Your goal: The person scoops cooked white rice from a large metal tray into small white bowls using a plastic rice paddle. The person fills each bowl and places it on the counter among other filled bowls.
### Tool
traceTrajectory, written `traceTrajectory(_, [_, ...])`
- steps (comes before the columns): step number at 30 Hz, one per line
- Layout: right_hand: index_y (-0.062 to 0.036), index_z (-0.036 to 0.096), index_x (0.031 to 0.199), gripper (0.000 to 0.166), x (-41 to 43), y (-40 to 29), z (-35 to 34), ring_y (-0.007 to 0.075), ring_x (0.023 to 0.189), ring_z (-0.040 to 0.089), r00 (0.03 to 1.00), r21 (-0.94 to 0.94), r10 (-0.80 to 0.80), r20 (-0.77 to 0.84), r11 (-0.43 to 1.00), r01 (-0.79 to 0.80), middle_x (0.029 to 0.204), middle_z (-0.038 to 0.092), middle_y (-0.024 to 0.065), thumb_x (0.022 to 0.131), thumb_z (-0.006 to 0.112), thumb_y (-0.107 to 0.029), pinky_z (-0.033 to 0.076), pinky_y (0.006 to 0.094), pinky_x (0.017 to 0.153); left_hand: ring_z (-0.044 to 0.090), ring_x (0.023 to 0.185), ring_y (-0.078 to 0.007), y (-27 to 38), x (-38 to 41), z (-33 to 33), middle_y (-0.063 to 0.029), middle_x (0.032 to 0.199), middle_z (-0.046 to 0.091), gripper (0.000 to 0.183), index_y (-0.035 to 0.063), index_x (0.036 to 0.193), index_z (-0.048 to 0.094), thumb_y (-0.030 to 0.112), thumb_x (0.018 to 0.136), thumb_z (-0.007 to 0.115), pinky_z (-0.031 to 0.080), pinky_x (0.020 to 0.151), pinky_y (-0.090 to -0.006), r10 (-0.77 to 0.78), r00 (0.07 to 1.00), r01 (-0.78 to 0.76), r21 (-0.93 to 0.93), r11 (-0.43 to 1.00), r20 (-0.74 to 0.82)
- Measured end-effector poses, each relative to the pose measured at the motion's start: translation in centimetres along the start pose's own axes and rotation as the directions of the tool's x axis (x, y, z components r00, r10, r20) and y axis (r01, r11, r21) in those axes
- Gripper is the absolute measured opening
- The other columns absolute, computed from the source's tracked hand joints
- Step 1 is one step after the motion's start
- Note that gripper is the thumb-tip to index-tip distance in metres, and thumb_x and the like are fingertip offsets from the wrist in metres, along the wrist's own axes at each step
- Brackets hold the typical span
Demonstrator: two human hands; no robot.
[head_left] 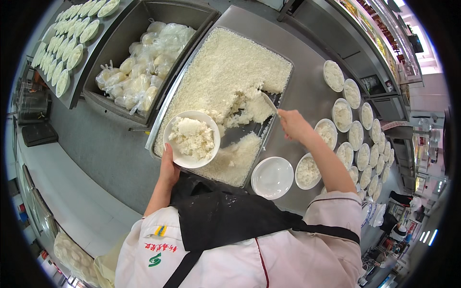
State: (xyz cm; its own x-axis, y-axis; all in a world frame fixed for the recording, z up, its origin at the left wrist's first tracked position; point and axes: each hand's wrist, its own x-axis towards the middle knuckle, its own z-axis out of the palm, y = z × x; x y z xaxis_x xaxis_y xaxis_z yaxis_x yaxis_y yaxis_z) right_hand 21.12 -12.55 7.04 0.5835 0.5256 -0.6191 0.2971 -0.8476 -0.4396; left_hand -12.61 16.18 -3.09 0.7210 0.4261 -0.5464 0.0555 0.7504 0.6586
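Note:
My left hand (170, 167) grips the rim of a white bowl (192, 139) with cooked rice heaped in it, above the near left corner of a large metal tray (288, 77). Cooked rice (230, 64) fills much of that tray, and its dark bottom shows in a dug-out patch. My right hand (293, 124) holds a serving spoon (269, 102) by its handle at the tray's right side, the spoon's head against loosened rice. An empty white bowl (272, 178) stands right of the tray's near corner; whether more bowls are stacked beneath it, I cannot tell.
Many rice-filled bowls (342, 115) stand on the steel table (302, 54) at the right. Left of the tray is a grey insulated container (97, 61) holding knotted clear plastic bags (144, 68). More filled bowls (75, 55) cover a table at the far left. People are in the background at lower right.

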Motion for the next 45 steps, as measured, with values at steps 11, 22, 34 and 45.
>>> traceTrajectory(11, [-0.0055, 0.053, 0.137, 0.050, -7.7, -1.8, 3.3, 0.0338, 0.072, 0.072, 0.914, -0.644, -0.372, -0.161, 0.741, 0.189, 0.088, 0.068, 0.0153, 0.088, 0.058, -0.001, 0.057, 0.0420, 0.060, 0.049, 0.138, -0.0264, 0.7, -0.7, -0.9, -0.0132, 0.152, 0.049, 0.069, 0.0021, 0.153, 0.037, 0.055, 0.108, 0.036, 0.038, 0.116, -0.0405, 0.008, 1.000, -0.007, 0.073, 0.997, -0.003])
traceTrajectory(22, [0.0013, 0.051, 0.139, 0.053, -10.0, -5.2, 2.9, 0.0361, 0.083, 0.070, 0.963, -0.573, -0.263, -0.055, 0.799, 0.185, 0.092, 0.067, 0.0177, 0.086, 0.058, 0.001, 0.056, 0.0445, 0.070, 0.049, 0.138, -0.0272, 1.1, -1.3, -0.5, -0.0148, 0.152, 0.048, 0.067, -0.0003, 0.152, 0.036, 0.051, 0.109, 0.037, 0.039, 0.116, -0.0406, -0.006, 1.000, 0.006, -0.004, 1.000, 0.021])
traceTrajectory(34, [0.0008, 0.048, 0.142, 0.054, -12.4, -7.3, 17.6, 0.0331, 0.072, 0.073, 0.964, -0.493, 0.020, -0.264, 0.856, -0.153, 0.093, 0.067, 0.0159, 0.090, 0.059, -0.006, 0.059, 0.0396, 0.058, 0.046, 0.141, -0.0265, 1.9, -1.0, -1.8, -0.0148, 0.153, 0.047, 0.067, 0.0008, 0.154, 0.034, 0.051, 0.109, 0.034, 0.036, 0.117, -0.0405, -0.068, 0.997, 0.070, -0.051, 0.996, 0.030])
traceTrajectory(45, [-0.0070, 0.058, 0.127, 0.039, -12.7, -6.0, 11.5, 0.0288, 0.072, 0.071, 0.962, -0.681, -0.176, -0.208, 0.732, -0.013, 0.086, 0.068, 0.0111, 0.088, 0.059, -0.005, 0.056, 0.0383, 0.061, 0.050, 0.137, -0.0247, 6.0, 1.6, -4.4, -0.0137, 0.149, 0.051, 0.065, -0.0004, 0.151, 0.037, 0.049, 0.109, 0.039, 0.039, 0.115, -0.0390, -0.128, 0.981, 0.125, 0.031, 0.992, 0.149])
